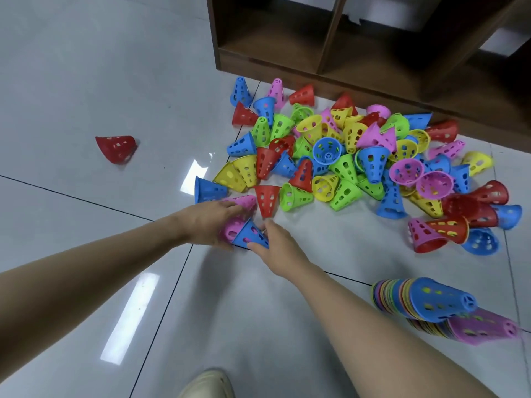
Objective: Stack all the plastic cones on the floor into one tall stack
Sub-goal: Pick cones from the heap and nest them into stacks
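Note:
A heap of several perforated plastic cones [344, 156] in red, blue, yellow, green and pink lies on the floor in front of a shelf. My left hand [209, 222] grips a pink cone [231, 229] at the heap's near left edge. My right hand [277, 248] pinches a blue cone [250, 235] that lies against the pink one. Another pink cone [244, 201] lies just beyond my left fingers. Two stacks of nested cones lie on their sides at the lower right, one topped by a blue cone [439, 301], one by a pink cone [485, 330].
A single red cone [116, 147] lies apart on the left of the grey tiled floor [86, 67]. A dark wooden shelf unit [359, 38] stands behind the heap. The toe of a pale shoe [208, 383] shows at the bottom edge.

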A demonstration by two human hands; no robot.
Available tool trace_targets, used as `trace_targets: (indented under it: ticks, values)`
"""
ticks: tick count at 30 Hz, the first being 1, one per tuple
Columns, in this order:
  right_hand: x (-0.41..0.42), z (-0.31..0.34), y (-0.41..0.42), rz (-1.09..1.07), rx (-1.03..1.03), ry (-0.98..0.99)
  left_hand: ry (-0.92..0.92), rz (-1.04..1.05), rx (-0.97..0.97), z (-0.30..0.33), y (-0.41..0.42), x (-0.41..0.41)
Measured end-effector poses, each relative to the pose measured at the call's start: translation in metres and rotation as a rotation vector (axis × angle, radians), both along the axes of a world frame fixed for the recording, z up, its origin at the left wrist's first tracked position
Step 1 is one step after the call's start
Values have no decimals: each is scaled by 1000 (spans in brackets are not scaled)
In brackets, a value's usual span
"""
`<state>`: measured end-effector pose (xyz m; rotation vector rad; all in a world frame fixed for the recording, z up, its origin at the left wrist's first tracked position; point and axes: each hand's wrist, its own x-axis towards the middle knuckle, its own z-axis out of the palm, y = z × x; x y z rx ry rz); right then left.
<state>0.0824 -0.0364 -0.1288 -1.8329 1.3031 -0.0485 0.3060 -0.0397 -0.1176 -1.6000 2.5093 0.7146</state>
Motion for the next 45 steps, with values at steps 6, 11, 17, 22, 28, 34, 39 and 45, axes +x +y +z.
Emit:
trace_targets:
  ticks: [6, 11, 17, 22, 28, 34, 39, 45]
  values:
    - [-76, 79, -9, -80, -180, -75, 143, -1, -116, 50, -21, -11]
    - [-183, 174, -7, -54, -322, 73, 316, -2, -347, 135, -34, -57]
    - [-295, 277, 3, -265, -478, 247, 456, -45, -238, 203, -29, -156]
    - [-353, 276, 16, -292, -477, 384, 513, -159, -175, 204, -18, -234]
    - [-381, 239, 38, -355, -388, 408, 584, -42, 44, 178, 3, -290]
    - [-369, 201, 57, -486, -328, 351, 477, -130, 12, 162, 22, -307]
    - [-354, 172, 62, -553, -309, 281, 384, -153, -1, 155, 16, -324]
    - [-360, 162, 62, -484, -263, 271, 253, -302, 52, 137, 13, -345]
